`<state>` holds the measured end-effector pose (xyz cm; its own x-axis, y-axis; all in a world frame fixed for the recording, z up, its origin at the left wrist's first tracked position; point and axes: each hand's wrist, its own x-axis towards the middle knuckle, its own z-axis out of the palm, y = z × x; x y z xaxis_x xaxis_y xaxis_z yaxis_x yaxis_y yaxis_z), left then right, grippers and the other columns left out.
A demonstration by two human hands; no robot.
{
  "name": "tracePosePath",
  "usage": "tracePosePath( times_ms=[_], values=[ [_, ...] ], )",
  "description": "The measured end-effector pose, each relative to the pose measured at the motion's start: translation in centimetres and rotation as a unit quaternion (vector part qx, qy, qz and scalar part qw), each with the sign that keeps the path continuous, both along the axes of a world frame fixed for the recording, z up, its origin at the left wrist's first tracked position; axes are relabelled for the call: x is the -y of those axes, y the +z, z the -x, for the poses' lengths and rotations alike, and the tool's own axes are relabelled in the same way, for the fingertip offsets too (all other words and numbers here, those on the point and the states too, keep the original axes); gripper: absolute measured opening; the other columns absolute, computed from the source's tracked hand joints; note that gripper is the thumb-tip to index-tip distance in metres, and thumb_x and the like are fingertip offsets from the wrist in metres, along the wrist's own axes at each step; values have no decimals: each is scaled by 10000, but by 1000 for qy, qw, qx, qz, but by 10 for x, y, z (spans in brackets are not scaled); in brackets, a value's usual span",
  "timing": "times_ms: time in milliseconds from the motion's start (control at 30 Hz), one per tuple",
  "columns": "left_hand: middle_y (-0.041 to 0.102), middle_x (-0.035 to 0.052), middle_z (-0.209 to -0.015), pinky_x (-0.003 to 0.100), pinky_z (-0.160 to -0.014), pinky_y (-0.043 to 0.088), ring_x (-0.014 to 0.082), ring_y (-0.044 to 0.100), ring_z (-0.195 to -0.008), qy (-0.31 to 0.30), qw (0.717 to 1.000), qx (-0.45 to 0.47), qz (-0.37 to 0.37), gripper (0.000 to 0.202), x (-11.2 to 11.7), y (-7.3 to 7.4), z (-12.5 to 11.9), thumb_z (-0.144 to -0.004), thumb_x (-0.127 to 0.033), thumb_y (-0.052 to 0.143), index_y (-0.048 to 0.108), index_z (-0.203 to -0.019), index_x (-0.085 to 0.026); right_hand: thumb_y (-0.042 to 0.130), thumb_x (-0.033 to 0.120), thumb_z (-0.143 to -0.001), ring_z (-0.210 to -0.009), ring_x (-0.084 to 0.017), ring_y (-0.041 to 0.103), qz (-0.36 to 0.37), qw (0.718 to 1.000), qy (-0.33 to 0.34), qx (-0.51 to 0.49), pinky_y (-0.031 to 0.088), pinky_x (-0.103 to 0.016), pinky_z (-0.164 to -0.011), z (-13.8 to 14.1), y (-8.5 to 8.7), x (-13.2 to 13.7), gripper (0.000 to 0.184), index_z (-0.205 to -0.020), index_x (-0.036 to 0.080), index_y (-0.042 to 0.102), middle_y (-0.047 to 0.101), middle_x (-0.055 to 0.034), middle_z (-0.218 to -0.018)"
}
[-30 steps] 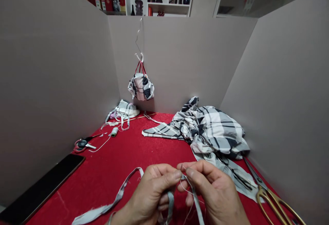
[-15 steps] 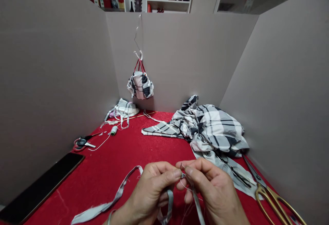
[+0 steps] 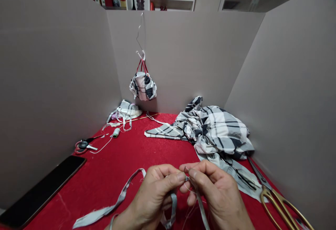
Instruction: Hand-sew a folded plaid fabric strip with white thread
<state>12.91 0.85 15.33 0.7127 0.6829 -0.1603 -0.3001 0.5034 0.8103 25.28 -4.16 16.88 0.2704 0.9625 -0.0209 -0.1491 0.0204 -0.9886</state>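
A narrow grey-white fabric strip (image 3: 173, 207) runs between my two hands, low in the middle of the head view. My left hand (image 3: 157, 191) is closed, thumb and forefinger pinching the strip near a small fold. Close beside it, my right hand (image 3: 212, 188) pinches the strip from the other side. A thin needle tip (image 3: 186, 169) seems to show at the right fingertips, though it is very small. Fine white thread loops below the fingers. The strip's loose tail (image 3: 105, 211) lies on the red cloth to the left.
Black-and-white plaid fabric (image 3: 217, 128) is heaped at the right, with gold-handled scissors (image 3: 273, 196) nearby. On the left lie a black phone (image 3: 44, 191), small scissors (image 3: 83, 145) and a thread spool (image 3: 116, 132). A plaid bundle (image 3: 143, 86) hangs from a hook at the back wall.
Both hands keep almost the same place and grip on the strip. My right fingers have shifted very slightly, and the thread beneath hangs a little differently.
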Motion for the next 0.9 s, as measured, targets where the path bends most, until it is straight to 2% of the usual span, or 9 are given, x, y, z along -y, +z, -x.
tracePosePath(
  times_ms=[100,200,367,500,667,900],
  values=[
    [619,58,-562,155,-437,290,77,507,-462,6,1000,12,0,229,1,0,0,-799,-245,590,557,-626,-99,677,426,-690,-412,-106,546,10,1000,-2,-1,465,-196,-416,1,4,0,310,-699,122,617,651,-38,-569],
    [623,67,-588,190,-514,368,120,565,-541,7,1000,20,-4,234,3,1,-1,-795,-251,593,554,-621,-100,691,426,-663,-409,-104,545,14,1000,-3,-6,466,-191,-414,2,8,0,315,-686,121,618,645,-32,-554],
    [614,64,-586,176,-469,318,106,535,-506,14,1000,16,-9,227,3,-1,-1,-788,-238,594,552,-615,-96,697,415,-662,-410,-103,549,3,1000,-10,-13,471,-185,-404,2,8,0,300,-651,127,612,652,-33,-571],
    [605,54,-596,187,-501,350,120,559,-541,15,1000,27,-3,221,3,0,-1,-786,-227,594,555,-613,-95,684,397,-698,-440,-104,566,12,1000,-3,-3,488,-188,-448,0,6,1,276,-684,127,626,657,-30,-598],
    [602,48,-586,180,-509,358,114,563,-548,21,1000,20,-9,222,2,3,-2,-781,-220,604,561,-605,-94,694,416,-682,-435,-107,561,7,1000,-8,-7,484,-195,-432,0,6,2,299,-682,123,632,653,-35,-613],
    [612,47,-582,155,-459,323,95,555,-516,18,1000,20,0,219,3,2,-2,-789,-220,606,572,-612,-94,662,401,-734,-466,-113,585,2,1000,1,-3,498,-210,-474,-3,1,2,279,-743,123,651,673,-49,-692]
  ],
)
